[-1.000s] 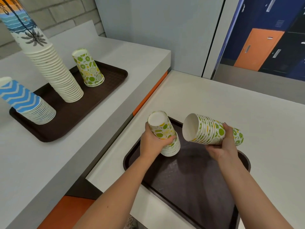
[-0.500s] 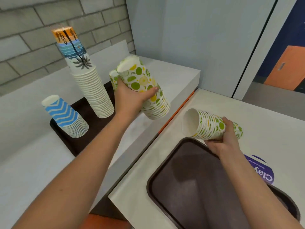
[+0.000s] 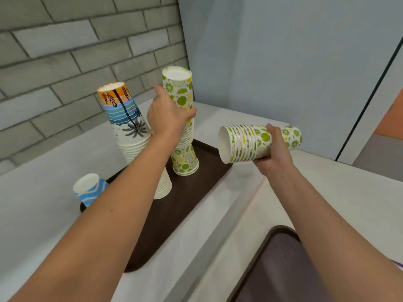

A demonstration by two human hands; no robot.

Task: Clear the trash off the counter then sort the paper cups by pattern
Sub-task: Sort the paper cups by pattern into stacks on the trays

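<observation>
My left hand (image 3: 169, 115) grips an upside-down stack of lime-pattern cups (image 3: 178, 88), set onto the lime-pattern cup stack (image 3: 185, 160) that stands on the far brown tray (image 3: 192, 192). My right hand (image 3: 273, 153) holds a second lime-pattern stack (image 3: 246, 142) on its side in the air, open mouths facing left. A tall stack of palm-and-sea cups (image 3: 124, 114) stands left of my left hand. A short stack of blue zigzag cups (image 3: 90, 189) sits at the tray's left end, partly hidden by my left forearm.
The far tray lies on a raised white counter against a grey brick wall (image 3: 65, 51). A second brown tray (image 3: 283, 269) lies on the lower counter at the bottom right. A pale wall panel (image 3: 283, 62) rises behind the counters.
My left hand carried its lime stack over to the far tray and stood it upright on the lime stack there. My right hand kept its stack in the air, and the view shifted toward the far counter.
</observation>
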